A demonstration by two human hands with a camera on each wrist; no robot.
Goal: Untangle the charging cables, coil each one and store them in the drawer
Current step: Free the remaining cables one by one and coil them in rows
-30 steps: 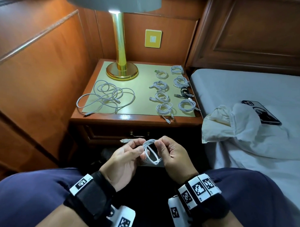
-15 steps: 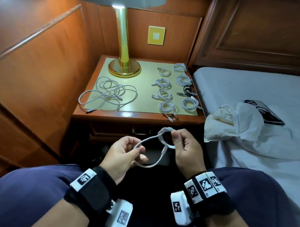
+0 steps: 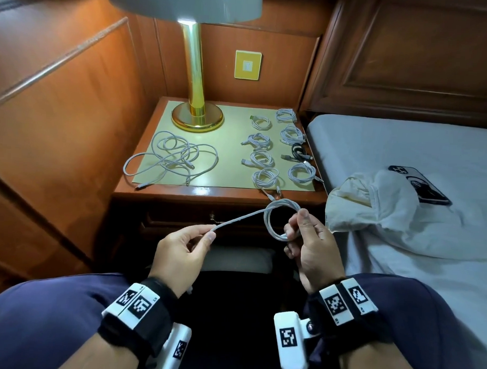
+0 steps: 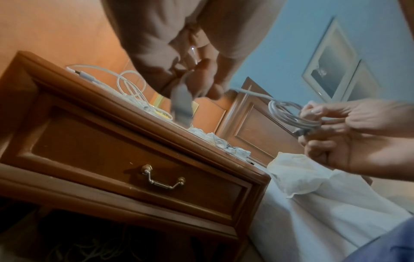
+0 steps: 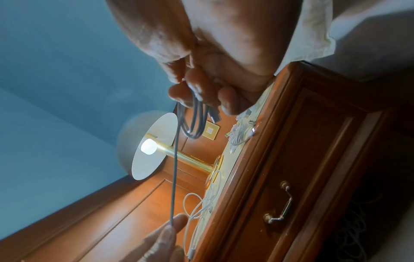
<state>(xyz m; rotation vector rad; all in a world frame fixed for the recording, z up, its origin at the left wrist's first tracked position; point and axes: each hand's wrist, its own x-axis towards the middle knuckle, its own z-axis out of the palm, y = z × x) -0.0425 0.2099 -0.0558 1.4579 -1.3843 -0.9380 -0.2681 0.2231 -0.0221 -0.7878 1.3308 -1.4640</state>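
Wood panelling is surrounding the bench (image 3: 159,193), whose drawer (image 4: 125,159) is sitting closed below its front edge. I am holding a white cable (image 3: 279,221) in front of that edge: my right hand (image 3: 312,250) is pinching its small coil, grip clenched on the loops, while my left hand (image 3: 179,254) is pinching the straight tail stretching out from the coil. Loose tangled cables (image 3: 174,160) are lying near the bench's left edge, and coiled cables (image 3: 279,149) are sitting in two rows along its right edge, beside the lamp (image 3: 196,111).
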